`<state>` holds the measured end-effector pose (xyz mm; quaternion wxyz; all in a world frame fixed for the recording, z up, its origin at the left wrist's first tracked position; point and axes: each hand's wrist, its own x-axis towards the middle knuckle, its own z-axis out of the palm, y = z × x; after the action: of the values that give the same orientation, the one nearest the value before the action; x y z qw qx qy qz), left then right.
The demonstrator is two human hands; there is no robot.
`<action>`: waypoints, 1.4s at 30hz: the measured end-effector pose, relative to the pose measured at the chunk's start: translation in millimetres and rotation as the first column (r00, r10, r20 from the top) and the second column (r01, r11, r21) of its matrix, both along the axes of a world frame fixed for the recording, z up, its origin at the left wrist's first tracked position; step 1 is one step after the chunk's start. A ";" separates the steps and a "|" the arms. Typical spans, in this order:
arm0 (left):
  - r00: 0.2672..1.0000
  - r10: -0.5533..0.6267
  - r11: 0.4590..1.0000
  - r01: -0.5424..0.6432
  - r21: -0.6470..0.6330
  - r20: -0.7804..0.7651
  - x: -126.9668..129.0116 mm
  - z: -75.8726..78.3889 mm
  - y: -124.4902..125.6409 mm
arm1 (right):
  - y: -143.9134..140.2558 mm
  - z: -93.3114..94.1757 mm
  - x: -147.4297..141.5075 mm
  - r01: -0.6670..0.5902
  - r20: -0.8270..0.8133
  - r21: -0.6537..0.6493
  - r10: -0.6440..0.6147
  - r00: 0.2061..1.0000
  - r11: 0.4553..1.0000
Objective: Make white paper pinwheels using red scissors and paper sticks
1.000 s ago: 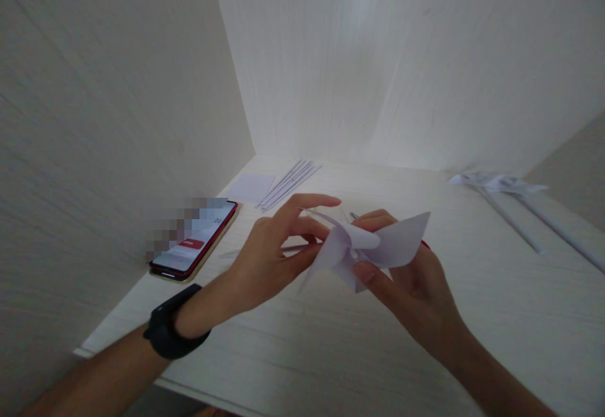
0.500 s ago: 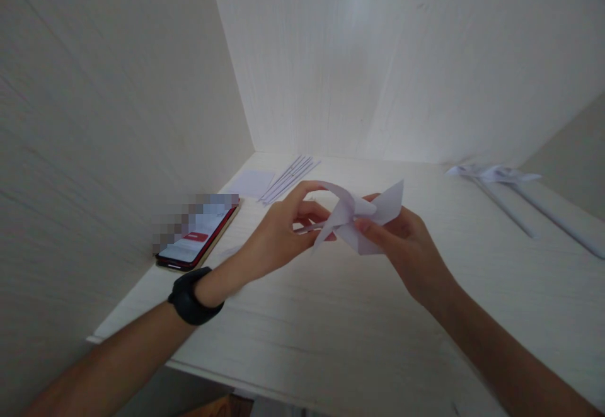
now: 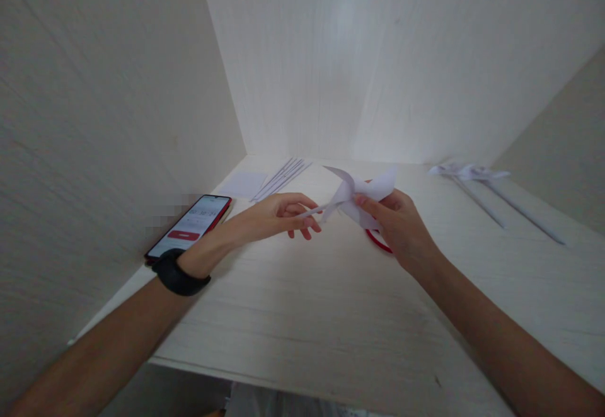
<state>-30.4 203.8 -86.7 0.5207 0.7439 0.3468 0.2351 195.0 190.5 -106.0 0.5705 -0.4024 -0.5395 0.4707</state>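
Bench [image 3: 331, 316]: pale wood top boxed in by walls at left, back and right.

Finished pile, back-right corner: two paper pinwheels on sticks [image 3: 477, 181] lie flat, heads toward the back wall, sticks running out toward the right edge. So at least 2 units look done.

Stock, back-left corner: bundle of thin white sticks [image 3: 281, 179] lies diagonal, with a blank paper square [image 3: 243, 185] just beside it. Material for more units is left.

Phone [image 3: 191, 231] lies at the left edge, screen on. Red-handled item [image 3: 378, 240] lies flat on the bench under the right hand; prob scissors, mostly hidden.

Current unit: paper pinwheel [image 3: 362, 199] is held in the air above bench centre, touching nothing on the bench. Blades are already folded in to the hub, so cut + fold look done. A thin stick [image 3: 314, 211] meets the head from the left. Can't tell if it's pinned. Judgement: head-to-stick join is the open step, then it goes on the pile.

Orientation: stick's long axis is near horizontal, rising slightly toward the right, head at the right end. Blades fan up and right; which way the head's face is turned is unclear.

Right hand [image 3: 399, 225]: thumb and fingers pinch closed on the pinwheel at the hub.

Left hand [image 3: 278, 214]: thumb and forefinger close on the stick, other fingers loosely curled. Black wristband [image 3: 177, 273] on that wrist.
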 end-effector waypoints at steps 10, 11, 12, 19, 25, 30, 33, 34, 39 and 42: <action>0.985 -0.117 0.992 0.109 -0.069 -0.124 -21.9 9.2 9.6 | 10.1 6.5 15.8 -0.068 -0.077 -0.064 0.063 0.995 0.996; 0.989 -0.115 0.992 0.110 -0.055 -0.098 -22.4 7.1 9.7 | 9.1 8.6 16.6 -0.098 -0.065 -0.069 0.094 0.993 0.993; 0.990 -0.124 0.992 0.121 -0.044 -0.064 -22.3 5.1 8.6 | 7.0 11.0 16.8 -0.128 -0.060 -0.068 0.124 0.990 0.989; 0.986 -0.086 0.979 0.110 -0.169 0.144 -14.4 5.0 -35.5 | -28.6 29.3 12.5 -0.210 -0.079 0.011 0.210 0.975 0.978; 0.989 -0.116 0.972 0.133 -0.194 0.096 -14.9 10.4 -69.9 | -57.1 50.3 21.3 -0.121 -0.063 -0.043 0.119 0.991 0.992; 0.984 -0.167 0.956 0.177 -0.234 0.061 0.8 12.3 -92.1 | -83.7 66.8 29.0 -0.135 0.044 -0.021 0.136 0.990 0.991; 0.981 -0.193 0.948 0.195 -0.250 0.036 12.6 13.0 -110.6 | -103.1 74.4 33.5 -0.117 0.144 -0.007 0.117 0.983 0.993; 0.980 -0.194 0.947 0.195 -0.254 0.030 15.7 13.8 -117.4 | -109.8 76.6 35.0 -0.114 0.167 -0.002 0.112 0.980 0.994; 0.987 -0.161 0.958 0.154 -0.241 -0.011 21.7 23.1 -151.9 | -138.6 83.8 37.5 -0.141 0.191 0.022 0.134 0.972 0.990; 0.993 -0.118 0.965 0.114 -0.236 -0.002 18.0 26.8 -168.0 | -146.8 85.7 36.2 -0.217 0.179 0.046 0.206 0.962 0.975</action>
<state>-12.4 35.7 -59.8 0.6151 0.6979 0.3323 0.1553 231.2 43.7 -20.3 0.4809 -0.3628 -0.6419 0.4743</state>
